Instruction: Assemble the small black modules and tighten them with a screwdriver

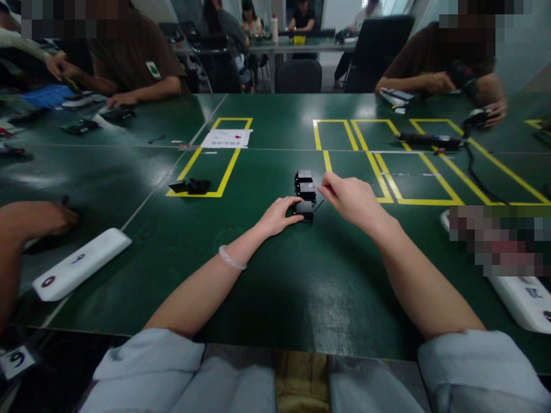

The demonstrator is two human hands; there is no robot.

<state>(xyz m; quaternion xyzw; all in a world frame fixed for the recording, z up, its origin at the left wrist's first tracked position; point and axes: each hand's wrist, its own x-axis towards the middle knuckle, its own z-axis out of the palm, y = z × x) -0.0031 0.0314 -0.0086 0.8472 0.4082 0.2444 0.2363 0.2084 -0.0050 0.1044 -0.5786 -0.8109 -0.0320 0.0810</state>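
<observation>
Three small black box-shaped parts stand in a short row on the green table (267,298). My left hand (278,218) pinches the nearest black box (305,210) between thumb and fingers. The middle black box (307,190) and the far black box (305,175) sit just beyond it. In its closed fingertips my right hand (355,198) has a thin dark rod-like tool (319,205), slanting down to the nearest box's right side. Whether its tip touches that box I cannot tell, and its exact kind is too small to make out.
Yellow tape outlines (231,172) mark the table, one with black parts (191,186) and a paper sheet (227,138). White oblong cases (81,264) lie left and right. A corded black tool (430,139) lies far right. Other people's hands (43,217) work around.
</observation>
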